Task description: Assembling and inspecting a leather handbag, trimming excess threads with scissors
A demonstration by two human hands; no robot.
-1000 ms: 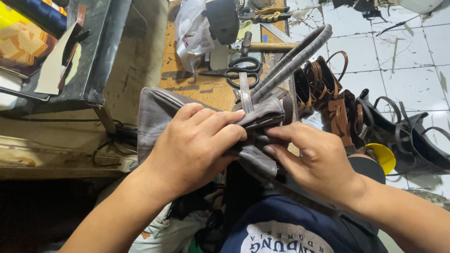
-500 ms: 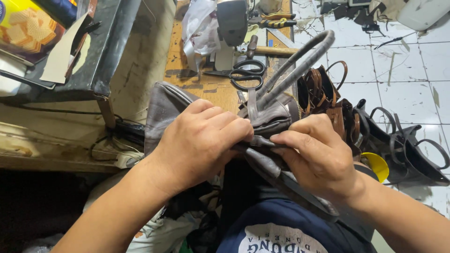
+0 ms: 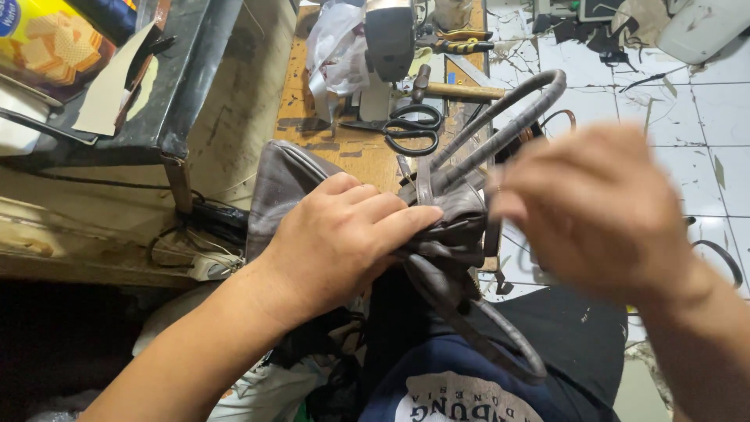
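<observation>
**Grey bag pinned under the left hand, right hand raised beside it**

The grey leather bag (image 3: pixel 328 176) lies across the person's lap and the near edge of a wooden workbench (image 3: pixel 336 144), directly beneath the left hand (image 3: pixel 344 234). That hand presses down on it, fingers curled over the gathered top edge and clamping the folds. One handle loop (image 3: pixel 500 117) rises past the fingertips; another curves down toward the lap. The right hand (image 3: pixel 594 211) hangs just beside the bag, blurred, fingers loosely spread, apparently holding nothing; whether it touches the bag cannot be told. Beyond the left fingertips, black scissors (image 3: pixel 410 125) rest on the bench, with a wooden-handled hammer (image 3: pixel 457 90) further off. White tiled floor (image 3: pixel 687 133) lies beyond the right hand.
</observation>
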